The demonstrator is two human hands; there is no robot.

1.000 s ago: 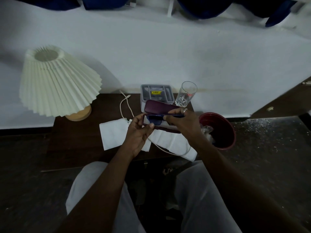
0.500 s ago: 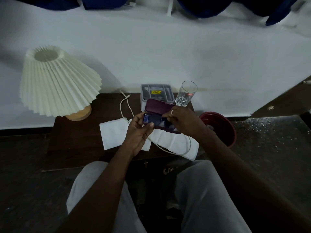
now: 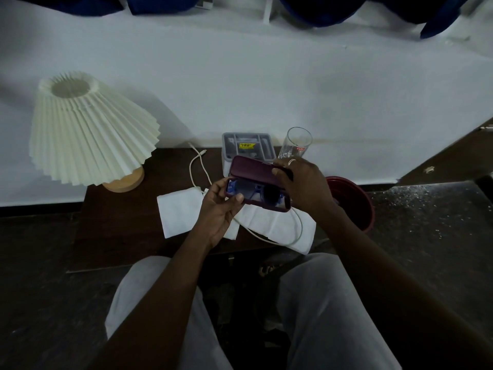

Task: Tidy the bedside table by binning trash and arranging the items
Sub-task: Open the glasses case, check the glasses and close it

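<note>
I hold a maroon glasses case (image 3: 253, 170) open above the dark wooden bedside table (image 3: 120, 225). Blue-framed dark glasses (image 3: 256, 192) lie inside its lower half. My left hand (image 3: 220, 206) grips the case's left end from below. My right hand (image 3: 302, 182), with a ring on one finger, holds the lid's right end with the thumb on top. Under the case lie white tissues (image 3: 184, 212) and a white charging cable (image 3: 198, 166).
A pleated cream lamp (image 3: 88, 132) stands at the table's left. A grey organiser tray (image 3: 248, 146) and an empty drinking glass (image 3: 296, 142) stand at the back. A red bin (image 3: 354, 198) sits on the floor right of the table. A white bed lies behind.
The glasses have gone from my right hand into the case. My right hand has moved up from the case's inside to the lid's right end.
</note>
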